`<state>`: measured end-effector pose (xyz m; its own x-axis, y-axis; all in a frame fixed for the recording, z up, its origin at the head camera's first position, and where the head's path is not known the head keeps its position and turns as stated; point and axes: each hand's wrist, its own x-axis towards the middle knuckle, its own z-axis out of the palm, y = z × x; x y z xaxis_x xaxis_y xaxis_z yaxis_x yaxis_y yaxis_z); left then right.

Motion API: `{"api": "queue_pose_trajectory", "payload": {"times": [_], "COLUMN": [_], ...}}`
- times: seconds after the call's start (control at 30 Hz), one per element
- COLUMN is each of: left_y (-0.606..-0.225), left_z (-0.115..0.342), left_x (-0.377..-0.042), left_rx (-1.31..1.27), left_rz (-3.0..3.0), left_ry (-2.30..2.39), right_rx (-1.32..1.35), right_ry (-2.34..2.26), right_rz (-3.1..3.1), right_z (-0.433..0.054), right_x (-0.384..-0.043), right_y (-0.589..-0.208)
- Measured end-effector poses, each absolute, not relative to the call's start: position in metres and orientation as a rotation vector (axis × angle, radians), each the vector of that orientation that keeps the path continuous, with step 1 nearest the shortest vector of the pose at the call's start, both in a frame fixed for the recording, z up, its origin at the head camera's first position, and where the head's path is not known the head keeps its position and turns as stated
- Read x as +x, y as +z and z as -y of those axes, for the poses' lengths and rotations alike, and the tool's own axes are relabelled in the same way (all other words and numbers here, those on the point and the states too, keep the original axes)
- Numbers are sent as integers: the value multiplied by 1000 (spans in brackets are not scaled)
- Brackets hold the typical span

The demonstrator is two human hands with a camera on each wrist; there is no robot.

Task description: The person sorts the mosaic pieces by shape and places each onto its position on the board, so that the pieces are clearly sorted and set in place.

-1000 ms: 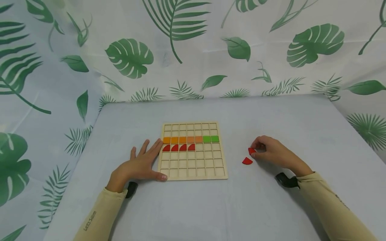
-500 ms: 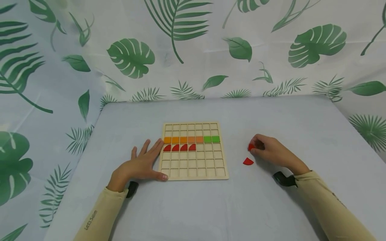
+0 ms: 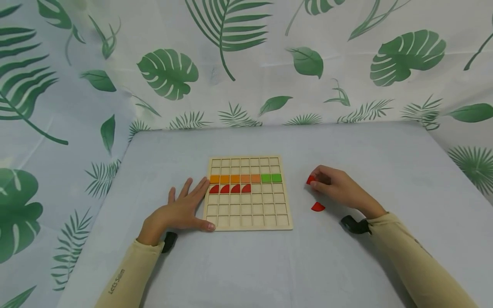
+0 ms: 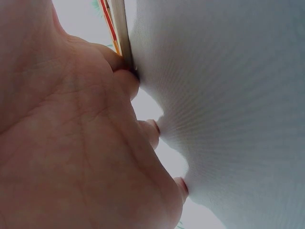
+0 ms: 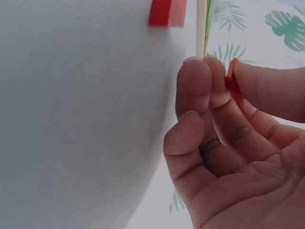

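Observation:
A square wooden grid board lies on the table. One of its rows holds orange, peach and green square tiles; the row below has several red quarter-circle pieces in its left cells. My left hand is spread along the board's left side, its fingertips and thumb touching the edge. To the right of the board, my right hand pinches a red quarter-circle piece between thumb and fingers, which the right wrist view shows as a red piece at the thumb tip. Another red quarter-circle piece lies on the table below that hand.
A white cloth covers the table. Behind and at the sides hangs a white curtain printed with green leaves. Both forearms come in from the near edge in beige sleeves, with a black wrist camera under the right wrist.
My right hand has lifted the red quarter-circle piece and carried it left and slightly away, toward the board. The left hand stays put, and the other loose red piece has not moved.

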<state>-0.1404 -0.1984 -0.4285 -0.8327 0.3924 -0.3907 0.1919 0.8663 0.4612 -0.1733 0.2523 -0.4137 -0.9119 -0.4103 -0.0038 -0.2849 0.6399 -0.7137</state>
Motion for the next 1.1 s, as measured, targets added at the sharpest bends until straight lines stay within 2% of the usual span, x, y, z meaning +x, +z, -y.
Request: {"api": "queue_pose_trajectory", "payload": {"times": [0.7, 1.1], "left_y": [-430, -428], "left_z": [198, 198], "left_x": [-141, -140], "left_rx": [421, 422], "left_rz": [-2551, -2551], "left_ry": [561, 561], "right_rx": [-574, -690], "right_ry": [-1256, -1262], "right_rz": [-2569, -2564], "right_z": [-211, -197], "right_x": [-187, -195], "right_y": [-408, -412]}}
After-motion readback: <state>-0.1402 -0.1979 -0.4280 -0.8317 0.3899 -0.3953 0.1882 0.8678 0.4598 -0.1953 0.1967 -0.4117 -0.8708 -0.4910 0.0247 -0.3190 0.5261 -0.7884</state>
